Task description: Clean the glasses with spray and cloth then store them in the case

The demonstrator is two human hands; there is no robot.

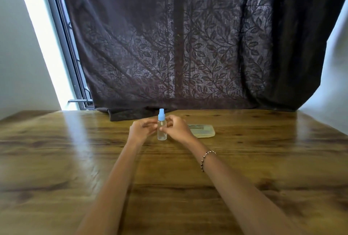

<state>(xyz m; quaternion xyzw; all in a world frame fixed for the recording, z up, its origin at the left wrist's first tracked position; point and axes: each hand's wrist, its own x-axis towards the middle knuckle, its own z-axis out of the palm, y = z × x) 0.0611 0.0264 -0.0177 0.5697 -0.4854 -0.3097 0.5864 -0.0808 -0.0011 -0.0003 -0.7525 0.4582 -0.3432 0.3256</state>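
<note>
Two hands meet at a clear spray bottle [162, 131] with blue cap, upright on the wooden bench [75, 159]; left hand [141, 128] and right hand [176, 127] both pinch its middle. Yellowish case [204, 131] lies just right, dark curtain [169, 37] behind.
</note>
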